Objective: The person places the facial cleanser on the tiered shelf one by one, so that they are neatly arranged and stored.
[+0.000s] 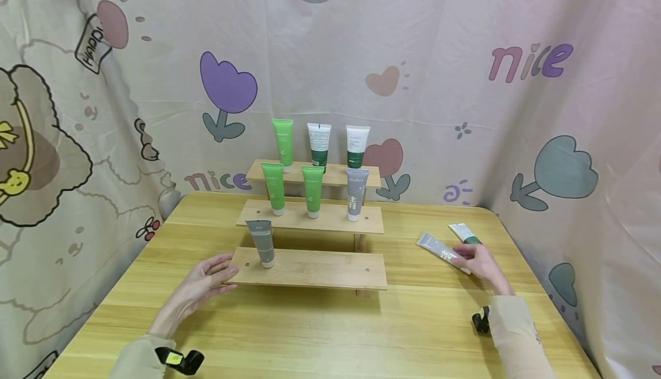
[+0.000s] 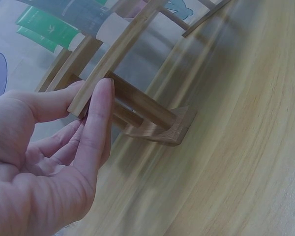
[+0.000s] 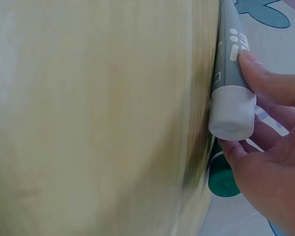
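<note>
My left hand pinches the left end of the lowest board of a three-tier wooden display stand. In the left wrist view, thumb and fingers lie on opposite faces of that board. My right hand, on the right of the table, grips a grey squeeze tube near its white cap. The thumb presses one side of the tube and the fingers reach round the other. Just beyond lies a white squeeze tube whose green cap shows below the grey one.
A dark grey tube stands at the left of the lowest board. Two green tubes and a grey-blue tube stand on the middle tier. The top tier bears another green tube and two white-and-green tubes. Patterned cloth hangs behind.
</note>
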Demonstrator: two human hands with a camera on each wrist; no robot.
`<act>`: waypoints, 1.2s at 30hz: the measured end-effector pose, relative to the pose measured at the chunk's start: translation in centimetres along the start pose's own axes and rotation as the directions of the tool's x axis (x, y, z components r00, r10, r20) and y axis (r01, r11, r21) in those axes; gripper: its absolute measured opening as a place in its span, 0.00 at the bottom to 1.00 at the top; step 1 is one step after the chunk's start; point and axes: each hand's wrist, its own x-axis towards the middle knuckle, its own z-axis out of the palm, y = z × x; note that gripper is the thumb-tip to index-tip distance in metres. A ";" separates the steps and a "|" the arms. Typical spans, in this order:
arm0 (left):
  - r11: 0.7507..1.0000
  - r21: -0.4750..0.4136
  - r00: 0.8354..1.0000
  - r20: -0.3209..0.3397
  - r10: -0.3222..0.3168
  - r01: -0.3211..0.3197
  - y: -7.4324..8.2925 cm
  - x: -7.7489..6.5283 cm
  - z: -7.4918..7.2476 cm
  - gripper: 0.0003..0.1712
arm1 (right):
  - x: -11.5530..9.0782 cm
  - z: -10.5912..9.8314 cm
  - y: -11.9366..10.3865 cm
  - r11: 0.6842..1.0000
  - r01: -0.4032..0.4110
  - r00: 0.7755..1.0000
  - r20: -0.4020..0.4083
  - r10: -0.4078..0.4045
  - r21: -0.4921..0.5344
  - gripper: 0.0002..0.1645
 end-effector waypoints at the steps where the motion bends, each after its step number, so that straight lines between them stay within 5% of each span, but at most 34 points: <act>1: 1.000 -0.001 1.000 -0.002 0.000 0.000 0.0 0.0 0.0 0.44 | 0.0 0.0 0.0 1.000 -0.001 1.000 0.000 0.001 0.000 0.26; 26: 1.000 -0.002 1.000 0.010 -0.016 0.016 -0.1 0.0 -0.1 0.45 | -0.3 0.2 -0.5 0.999 0.040 0.999 0.003 -0.040 0.006 0.22; 36: 1.000 -0.010 1.000 0.005 -0.011 0.012 0.0 -0.1 0.0 0.45 | -0.5 0.1 -0.2 0.986 0.116 0.993 -0.045 -0.111 0.122 0.27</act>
